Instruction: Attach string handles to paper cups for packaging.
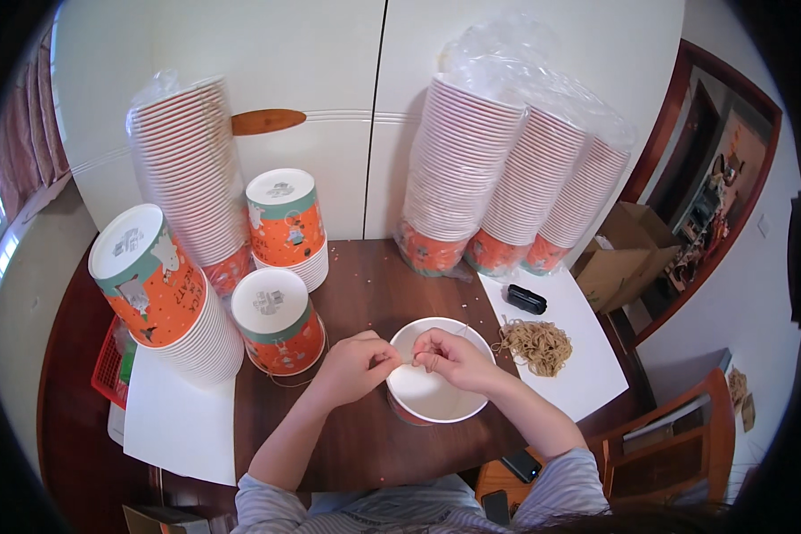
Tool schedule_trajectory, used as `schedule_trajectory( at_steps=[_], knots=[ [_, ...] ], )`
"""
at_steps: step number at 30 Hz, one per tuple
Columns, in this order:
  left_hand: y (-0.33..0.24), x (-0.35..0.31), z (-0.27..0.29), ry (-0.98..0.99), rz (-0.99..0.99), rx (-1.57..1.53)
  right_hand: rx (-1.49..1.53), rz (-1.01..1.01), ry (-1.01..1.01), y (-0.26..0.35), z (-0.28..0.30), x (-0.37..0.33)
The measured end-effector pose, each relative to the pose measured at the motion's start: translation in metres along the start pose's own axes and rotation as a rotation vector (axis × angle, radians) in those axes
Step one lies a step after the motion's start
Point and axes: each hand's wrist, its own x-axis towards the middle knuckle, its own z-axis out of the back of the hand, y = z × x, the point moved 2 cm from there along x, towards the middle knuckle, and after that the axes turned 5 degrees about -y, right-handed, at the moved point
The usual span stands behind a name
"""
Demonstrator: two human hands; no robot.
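An open paper tub [432, 400], white inside with an orange outer wall, stands upright before me on the table. Over its left rim, my left hand [362, 363] is closed in a pinch. My right hand [454, 358] pinches above the tub's opening, its fingertips close to the left ones. Whatever thin thing the fingers hold is too fine to make out. Beside my left forearm sits an upside-down orange and green tub [280, 334], a thin tan loop lying round its base. A tangled heap of tan bands or cord [538, 347] lies right of the open tub.
Upside-down tub stacks stand at left [165, 294] and back left [287, 222]. A plastic-wrapped stack [182, 160] rises behind them; several more wrapped stacks [463, 160] stand back right. A black case [526, 299] rests on white paper [587, 383]. A wooden chair [667, 445] is at right.
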Motion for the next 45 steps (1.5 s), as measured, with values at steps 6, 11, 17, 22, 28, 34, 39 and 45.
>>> schedule_trajectory(
  at_steps=[6,11,17,22,28,34,39,45],
  knots=[
    [-0.011,-0.003,0.011,-0.012,0.003,-0.016,-0.385,0.229,-0.253,0.028,-0.029,-0.037],
    [-0.015,-0.008,0.021,-0.030,0.017,0.021,-0.465,0.354,-0.224,0.031,-0.081,-0.074],
    [0.000,-0.025,0.009,0.006,0.218,-0.103,-0.213,0.151,-0.347,-0.041,-0.105,-0.083],
    [0.018,-0.066,0.004,-0.008,0.406,-0.178,0.006,0.019,-0.382,-0.058,-0.107,-0.086],
    [0.013,-0.115,-0.039,-0.097,0.455,-0.522,0.354,-0.262,-0.215,-0.079,-0.117,-0.090],
    [0.009,-0.137,-0.057,-0.159,0.374,-0.482,0.005,-0.004,-0.275,-0.075,-0.118,-0.098],
    [0.011,-0.146,-0.069,-0.135,0.520,-0.683,0.065,-0.003,-0.296,-0.078,-0.119,-0.110],
    [0.007,-0.155,-0.083,-0.089,0.678,-1.033,-0.216,0.133,-0.266,-0.055,-0.113,-0.122]
  ],
)
